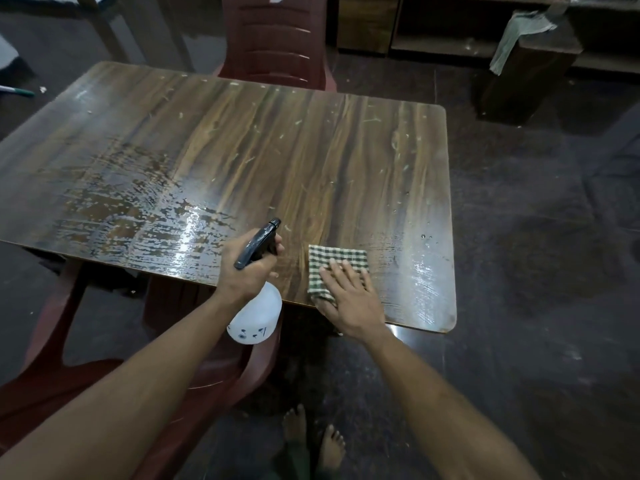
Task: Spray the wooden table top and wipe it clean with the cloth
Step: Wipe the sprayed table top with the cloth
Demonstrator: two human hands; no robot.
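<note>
The wooden table top [263,147] fills the middle of the head view, wet and streaked at its near left and near right, with pale specks across its far half. My left hand [247,268] grips a white spray bottle [258,317] by its black trigger head, nozzle pointing over the table near the front edge. A folded green-and-white checked cloth [334,261] lies on the table close to that edge. My right hand [349,296] presses flat on the cloth's near part, fingers spread.
A dark red plastic chair [277,43] stands at the table's far side and another [194,368] sits below my left arm. A wooden shelf unit [450,29] and a dark block with a grey rag [519,36] stand at the back right. My bare feet [311,441] are on the dark floor.
</note>
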